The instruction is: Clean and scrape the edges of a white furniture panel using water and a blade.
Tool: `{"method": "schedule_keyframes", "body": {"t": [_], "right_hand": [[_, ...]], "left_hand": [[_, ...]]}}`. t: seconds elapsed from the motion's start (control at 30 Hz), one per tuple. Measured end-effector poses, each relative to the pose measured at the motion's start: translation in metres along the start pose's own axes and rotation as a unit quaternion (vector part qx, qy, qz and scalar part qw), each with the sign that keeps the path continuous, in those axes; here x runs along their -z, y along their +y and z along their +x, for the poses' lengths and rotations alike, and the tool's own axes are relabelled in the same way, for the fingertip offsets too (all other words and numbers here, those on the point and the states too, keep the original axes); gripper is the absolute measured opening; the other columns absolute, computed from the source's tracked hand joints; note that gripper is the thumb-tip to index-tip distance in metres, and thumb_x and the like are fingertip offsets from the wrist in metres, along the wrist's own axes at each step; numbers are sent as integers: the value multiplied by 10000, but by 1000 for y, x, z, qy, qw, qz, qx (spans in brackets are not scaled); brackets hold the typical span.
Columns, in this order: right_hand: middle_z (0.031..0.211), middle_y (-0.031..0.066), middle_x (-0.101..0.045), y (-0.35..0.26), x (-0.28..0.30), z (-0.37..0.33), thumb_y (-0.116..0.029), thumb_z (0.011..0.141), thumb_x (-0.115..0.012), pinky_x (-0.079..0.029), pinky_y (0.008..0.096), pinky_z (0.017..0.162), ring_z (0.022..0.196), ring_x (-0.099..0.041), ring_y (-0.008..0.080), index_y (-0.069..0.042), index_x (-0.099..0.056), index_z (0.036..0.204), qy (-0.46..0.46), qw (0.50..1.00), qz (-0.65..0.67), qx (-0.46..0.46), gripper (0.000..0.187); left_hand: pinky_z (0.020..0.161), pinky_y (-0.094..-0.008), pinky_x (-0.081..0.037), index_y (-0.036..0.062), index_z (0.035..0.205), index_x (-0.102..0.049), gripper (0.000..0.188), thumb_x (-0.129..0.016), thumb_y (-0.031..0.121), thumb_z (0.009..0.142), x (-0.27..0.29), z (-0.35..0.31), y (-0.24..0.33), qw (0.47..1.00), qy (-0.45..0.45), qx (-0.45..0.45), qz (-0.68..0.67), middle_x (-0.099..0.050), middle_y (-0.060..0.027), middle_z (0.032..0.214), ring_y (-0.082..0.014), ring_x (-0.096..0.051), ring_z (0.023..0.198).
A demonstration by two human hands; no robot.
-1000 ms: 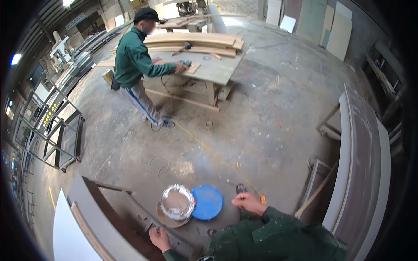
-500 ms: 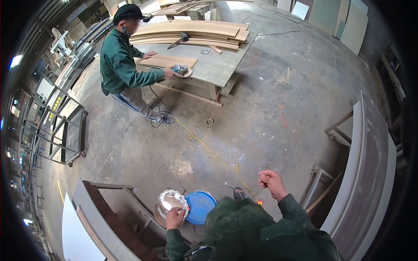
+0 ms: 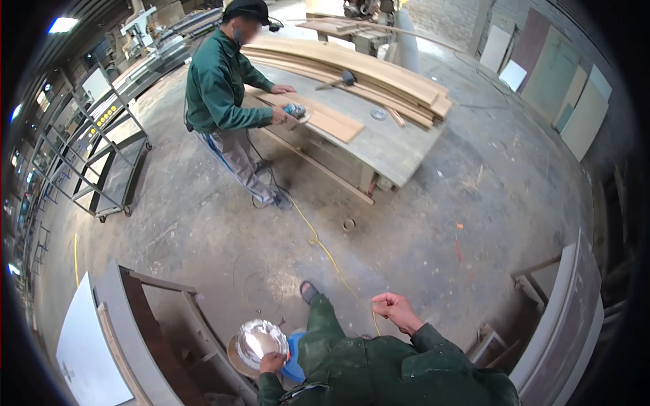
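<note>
A round, shiny silver foil dish (image 3: 257, 337) is in my left hand (image 3: 273, 363), whose fingers close on its near rim. Under and beside the dish are a blue round lid or bucket top (image 3: 294, 362), partly hidden by my leg, and a tan round rim (image 3: 237, 355). My right hand (image 3: 398, 312) is raised in front of my body, its thumb and fingers pinched together. Whatever that pinch may hold is too small to make out. Beyond it a yellow cord (image 3: 332, 260) runs along the floor.
Ahead, a co-worker (image 3: 217, 81) works a handheld sander (image 3: 295, 111) over a board (image 3: 335, 122) on a table (image 3: 413, 152). Stacked planks (image 3: 379, 68) and a mallet (image 3: 348, 78) lie there. Frames flank me left (image 3: 159, 338) and right (image 3: 552, 318); a wheeled rack (image 3: 122, 169) stands left.
My sandaled foot has come forward and my leg now covers much of the blue lid. My pinched right hand has moved left and nearer. The co-worker's sander stays on the board.
</note>
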State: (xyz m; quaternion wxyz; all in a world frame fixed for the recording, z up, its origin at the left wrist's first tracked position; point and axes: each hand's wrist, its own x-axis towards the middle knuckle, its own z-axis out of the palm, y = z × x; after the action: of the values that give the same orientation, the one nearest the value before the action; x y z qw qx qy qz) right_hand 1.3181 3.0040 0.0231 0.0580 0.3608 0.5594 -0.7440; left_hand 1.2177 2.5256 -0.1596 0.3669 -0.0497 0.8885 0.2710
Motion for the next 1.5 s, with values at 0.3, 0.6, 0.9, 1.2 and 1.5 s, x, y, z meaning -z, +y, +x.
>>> {"method": "schedule_keyframes", "body": {"t": [0.3, 0.6, 0.9, 1.2, 1.5], "right_hand": [[879, 5, -668, -157, -137, 184, -79, 1009, -649, -501, 256, 701, 752, -596, 89, -5, -708, 1169, -69, 997, 9, 15, 186], [773, -11, -618, -235, -257, 286, -71, 967, -677, -417, 258, 575, 644, -533, 86, -17, -728, 1090, -134, 989, -53, 29, 144], [883, 102, -687, -252, -392, 371, -33, 947, -669, -522, 317, 683, 722, -638, 193, 4, -672, 1157, -316, 947, -31, -51, 213], [813, 85, -647, -295, -470, 471, -68, 959, -673, -516, 345, 613, 671, -605, 200, -9, -658, 1164, -369, 926, -24, -68, 213], [777, -6, -535, -351, -590, 595, -173, 1017, -621, -426, 291, 672, 706, -498, 118, -9, -683, 1200, -384, 905, -171, -71, 253]], "left_hand": [[593, -374, -552, -5, 905, -784, 271, -728, 256, 856, 126, 121, 18, 953, 44, 25, -298, -727, -56, 771, -187, -683, 689], [774, -401, -552, 11, 953, -778, 316, -676, 308, 917, 229, 154, -8, 953, 199, 73, -218, -762, -139, 846, -237, -708, 812], [1077, -437, -489, 147, 1194, -784, 482, -641, 514, 917, 213, 114, -12, 923, 181, 211, -267, -723, -167, 1280, -341, -663, 1225], [1004, -437, -524, 85, 1169, -775, 525, -657, 525, 907, 267, 152, 6, 917, 159, 267, -250, -760, -161, 1170, -315, -707, 1119], [834, -417, -569, 78, 1027, -791, 453, -672, 488, 876, 370, 313, 35, 875, 208, 280, -335, -770, -150, 986, -275, -738, 943]]}}
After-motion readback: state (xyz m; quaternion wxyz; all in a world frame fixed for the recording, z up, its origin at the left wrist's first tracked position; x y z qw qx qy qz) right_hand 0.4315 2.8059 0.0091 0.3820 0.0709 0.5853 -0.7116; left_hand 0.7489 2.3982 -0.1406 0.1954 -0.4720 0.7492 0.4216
